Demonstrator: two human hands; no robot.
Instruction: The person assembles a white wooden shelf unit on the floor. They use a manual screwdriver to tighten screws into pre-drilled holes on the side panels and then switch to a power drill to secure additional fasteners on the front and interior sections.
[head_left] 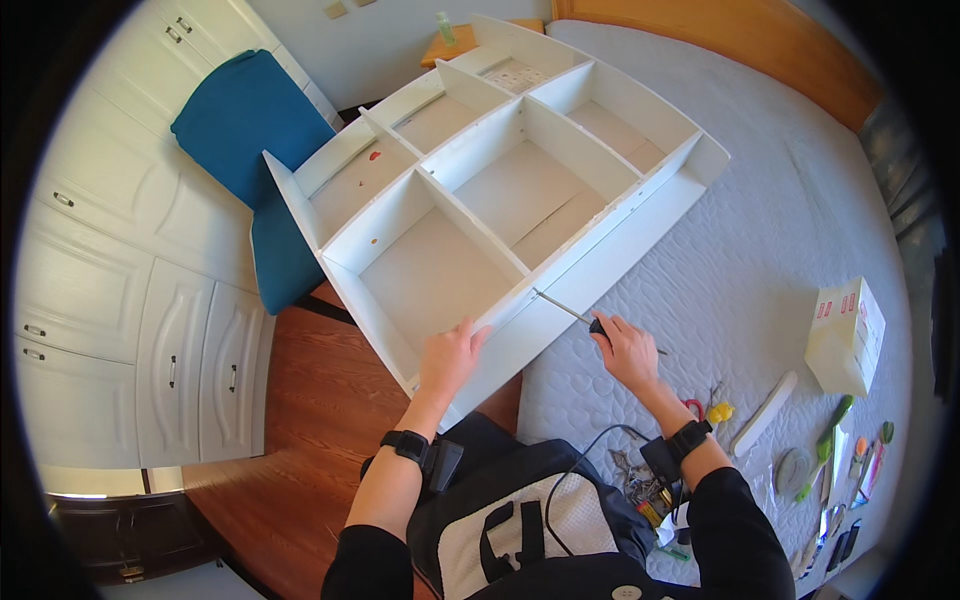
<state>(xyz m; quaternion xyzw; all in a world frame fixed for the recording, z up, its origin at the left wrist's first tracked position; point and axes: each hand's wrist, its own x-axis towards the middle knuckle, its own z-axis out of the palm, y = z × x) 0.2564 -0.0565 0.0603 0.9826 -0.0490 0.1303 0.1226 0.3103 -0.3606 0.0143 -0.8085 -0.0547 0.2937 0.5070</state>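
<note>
Partly over the quilted bed [790, 230], the white shelf [475, 222] lies with boxy compartments [540, 185] facing up, one bearing a red mark [375, 156]. The right hand [626, 350] grips the slim metal-shafted screwdriver [565, 306], its tip at the front board [580, 270]; the left hand [452, 358] grasps that board's edge.

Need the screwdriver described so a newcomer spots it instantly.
Start at the big white shelf unit, then its near edge. There the right hand grips the screwdriver, black-handled with a thin metal shaft. Unlike loose items on the mattress, it's held.
</note>
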